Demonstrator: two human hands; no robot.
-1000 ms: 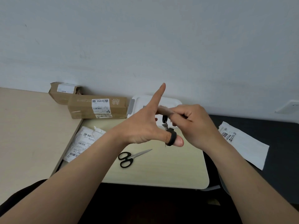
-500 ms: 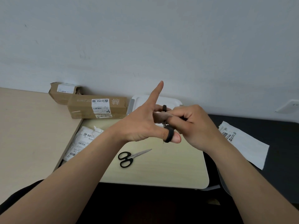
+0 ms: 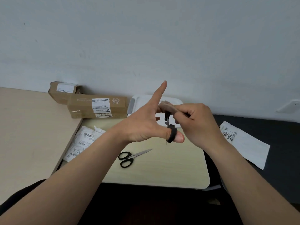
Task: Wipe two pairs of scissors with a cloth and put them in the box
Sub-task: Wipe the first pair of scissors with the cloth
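Observation:
My left hand holds a pair of black-handled scissors in the air, thumb through one handle loop, index finger pointing straight up. My right hand pinches a small brown cloth against the upper part of those scissors; the blades are mostly hidden between the hands. A second pair of black-handled scissors lies flat on the light wooden board, blades pointing right. Behind the hands, against the wall, stands a white box.
Two brown cardboard cartons lie against the wall at the left. White labelled bags lie at the board's left edge and on the dark surface at the right. A beige table is at the left.
My right hand has drawn the cloth upward along the held scissors, so the cloth now shows above my fingers. My left hand and the scissors on the board stay put.

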